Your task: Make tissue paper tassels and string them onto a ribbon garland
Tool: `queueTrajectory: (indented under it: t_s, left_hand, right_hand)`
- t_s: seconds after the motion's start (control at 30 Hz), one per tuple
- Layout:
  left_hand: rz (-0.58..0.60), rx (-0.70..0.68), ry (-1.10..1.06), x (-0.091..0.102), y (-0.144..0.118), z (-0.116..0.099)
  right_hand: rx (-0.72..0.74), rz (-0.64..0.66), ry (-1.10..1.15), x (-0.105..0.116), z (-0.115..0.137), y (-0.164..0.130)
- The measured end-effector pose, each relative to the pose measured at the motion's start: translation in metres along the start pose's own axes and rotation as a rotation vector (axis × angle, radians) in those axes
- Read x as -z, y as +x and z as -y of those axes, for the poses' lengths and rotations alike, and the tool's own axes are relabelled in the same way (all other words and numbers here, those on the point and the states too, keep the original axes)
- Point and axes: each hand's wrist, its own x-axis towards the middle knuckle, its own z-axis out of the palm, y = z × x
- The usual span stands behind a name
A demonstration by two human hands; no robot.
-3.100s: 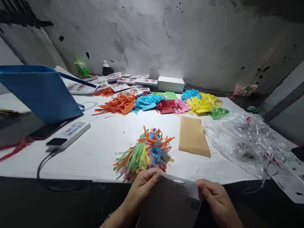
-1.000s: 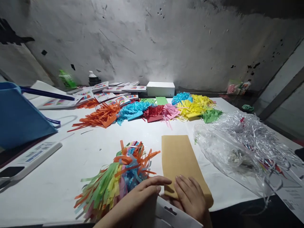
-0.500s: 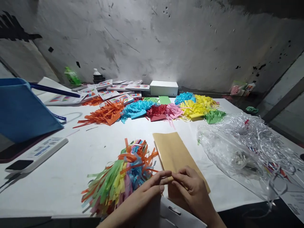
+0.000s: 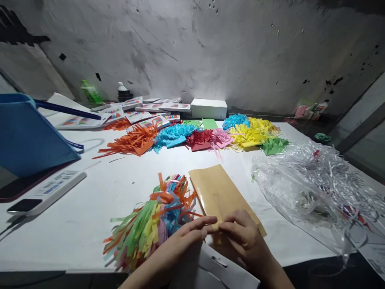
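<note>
**Both hands pinch the near end of a brown envelope**

Just left of the fingers a tuft (image 4: 150, 224) of mixed paper strips, green, orange, blue and pink, lies on the white worktop (image 4: 99, 188), its edge touching the envelope's left side. Right of the fingers, a little apart, sprawls a crumpled clear bag (image 4: 313, 192). Well beyond the fingertips a row of single-colour piles (image 4: 207, 136) runs across the worktop: orange, blue, red, pink, yellow, green. Behind them stands a white box (image 4: 209, 108), with printed packs (image 4: 150, 110) to its left. Far left are a blue bag (image 4: 27, 136) and a white device (image 4: 48, 192). A white card (image 4: 222, 271) with a slot lies under the wrists, partly hidden.

The envelope (image 4: 216, 192) is flat, tan, slightly glossy and oblong, angled so its far end points away and left. Nothing covers it but the fingers.

The left hand (image 4: 183, 241) reaches in from below, palm down, fingers long and nearly straight, tips pressed on the envelope's near end. The right hand (image 4: 243, 237) is curled, thumb and fingertips closed on the same end, meeting the left fingertips.
</note>
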Motion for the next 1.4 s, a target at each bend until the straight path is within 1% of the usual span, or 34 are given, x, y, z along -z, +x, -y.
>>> queueTrajectory:
  t_s: [0.17,0.27,0.47,0.57,0.73,0.83,0.9,0.93,1.03,1.07,1.1,1.13,1.2,1.23,1.27,1.3,1.4]
  left_hand:
    - [0.023,0.009,-0.077,0.002,0.003,0.005]
    - [0.031,0.007,-0.079,0.003,0.003,0.006]
    - [0.018,0.012,-0.062,0.001,0.002,0.004]
    - [0.012,0.012,-0.060,-0.001,0.002,0.003]
    - [-0.008,0.014,-0.046,0.000,0.002,0.006]
    - [-0.028,0.007,-0.027,0.002,0.004,0.008]
    - [-0.039,-0.016,-0.006,0.003,0.004,0.008]
    - [-0.044,-0.037,0.010,0.004,0.005,0.007]
    - [-0.080,-0.147,0.110,0.007,0.002,0.006]
    - [-0.102,-0.189,0.162,0.007,0.001,0.006]
    - [-0.114,-0.224,0.220,0.007,-0.002,0.006]
    - [-0.115,-0.251,0.277,0.007,-0.004,0.007]
    - [-0.100,-0.285,0.351,0.005,-0.010,0.010]
    - [-0.093,-0.298,0.363,0.004,-0.013,0.011]
    - [-0.093,-0.311,0.360,0.002,-0.015,0.012]
    - [-0.100,-0.326,0.349,0.001,-0.017,0.013]
    - [-0.118,-0.363,0.328,-0.001,-0.022,0.016]
  right_hand:
    - [0.074,-0.060,0.018,-0.004,0.001,0.001]
    - [0.077,-0.077,0.041,-0.006,0.000,0.000]
    - [-0.045,-0.028,0.109,-0.007,-0.002,-0.003]
    - [-0.070,-0.013,0.103,-0.007,-0.002,-0.003]
    - [-0.089,-0.022,0.070,-0.006,0.002,-0.004]
    - [-0.124,-0.048,0.176,-0.002,0.003,-0.004]
    - [-0.193,-0.092,0.319,0.003,0.000,-0.007]
    - [-0.244,-0.147,0.394,0.007,-0.001,-0.009]
    - [-0.427,-0.425,0.567,0.020,0.001,-0.021]
    - [-0.482,-0.484,0.613,0.024,0.006,-0.025]
    - [-0.534,-0.477,0.659,0.027,0.013,-0.029]
    - [-0.586,-0.395,0.709,0.030,0.022,-0.032]
    - [-0.677,-0.096,0.774,0.029,0.043,-0.036]
    - [-0.715,0.033,0.752,0.027,0.053,-0.036]
    - [-0.741,0.104,0.688,0.022,0.061,-0.036]
    - [-0.753,0.119,0.590,0.017,0.068,-0.036]
    - [-0.694,0.043,0.298,-0.001,0.075,-0.037]
